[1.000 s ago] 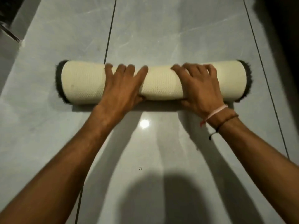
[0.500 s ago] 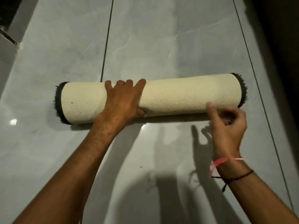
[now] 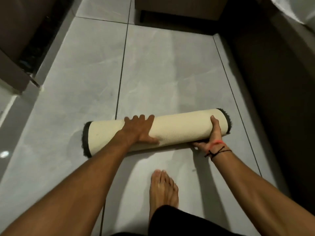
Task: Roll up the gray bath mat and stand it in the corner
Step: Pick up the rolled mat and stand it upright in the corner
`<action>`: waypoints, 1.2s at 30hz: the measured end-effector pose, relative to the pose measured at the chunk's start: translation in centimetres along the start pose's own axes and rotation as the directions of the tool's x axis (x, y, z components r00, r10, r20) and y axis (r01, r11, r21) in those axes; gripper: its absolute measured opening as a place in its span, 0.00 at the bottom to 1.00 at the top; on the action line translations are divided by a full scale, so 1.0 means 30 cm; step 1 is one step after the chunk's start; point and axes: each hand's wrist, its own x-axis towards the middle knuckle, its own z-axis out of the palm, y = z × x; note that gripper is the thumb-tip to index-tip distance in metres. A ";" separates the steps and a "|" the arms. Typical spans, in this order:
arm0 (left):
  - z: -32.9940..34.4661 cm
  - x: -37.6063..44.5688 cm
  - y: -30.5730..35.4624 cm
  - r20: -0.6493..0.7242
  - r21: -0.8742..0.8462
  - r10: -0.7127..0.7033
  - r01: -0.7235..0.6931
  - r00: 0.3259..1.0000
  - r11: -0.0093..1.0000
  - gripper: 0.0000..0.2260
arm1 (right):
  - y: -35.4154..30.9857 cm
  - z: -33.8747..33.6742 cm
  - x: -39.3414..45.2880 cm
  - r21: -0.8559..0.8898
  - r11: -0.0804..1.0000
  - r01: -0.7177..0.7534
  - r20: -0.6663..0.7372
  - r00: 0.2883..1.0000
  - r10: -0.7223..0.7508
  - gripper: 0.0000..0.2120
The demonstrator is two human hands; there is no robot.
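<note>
The bath mat [image 3: 179, 127] is rolled into a tight tube, its cream backing outward and dark gray pile showing at both ends. It lies across the gray floor tiles, its right end slightly higher in the frame. My left hand [image 3: 139, 129] rests on top of the roll left of its middle, fingers spread over the far side and thumb along the near side. My right hand [image 3: 210, 137] wraps the roll near its right end from below, thumb up over the front. The fingers under the roll are hidden.
A dark wall [image 3: 272, 82] runs along the right and meets a dark cabinet base [image 3: 179, 12] at the far end, forming a corner [image 3: 216, 34]. A dark door or frame [image 3: 25, 48] stands at the left. My bare foot [image 3: 162, 191] is on the tile just behind the roll.
My right hand has moved from beside the roll to gripping its right end from underneath. The camera has risen and pulled back, so the walls, the corner and my foot have come into view.
</note>
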 end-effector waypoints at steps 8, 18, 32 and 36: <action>-0.355 0.113 -0.188 -0.197 -0.180 -0.129 0.093 0.972 0.979 0.39 | -0.317 0.616 -0.019 -0.005 0.948 0.317 0.001 0.948 -0.317 0.29; -1.374 0.350 -0.486 -0.370 -0.855 -0.437 -0.117 0.820 0.505 0.60 | -0.873 1.918 -0.495 -0.182 0.558 0.810 0.786 0.461 -0.412 0.28; -2.353 1.008 -1.200 -0.428 -0.897 -0.527 -0.416 0.734 0.149 0.47 | -1.284 3.160 -0.271 -0.294 0.392 0.872 0.896 0.394 -0.204 0.37; -2.438 1.228 -1.345 -0.373 -0.918 -0.601 -0.377 0.707 0.125 0.51 | -1.310 3.415 -0.094 -0.347 0.382 0.857 0.887 0.432 -0.162 0.36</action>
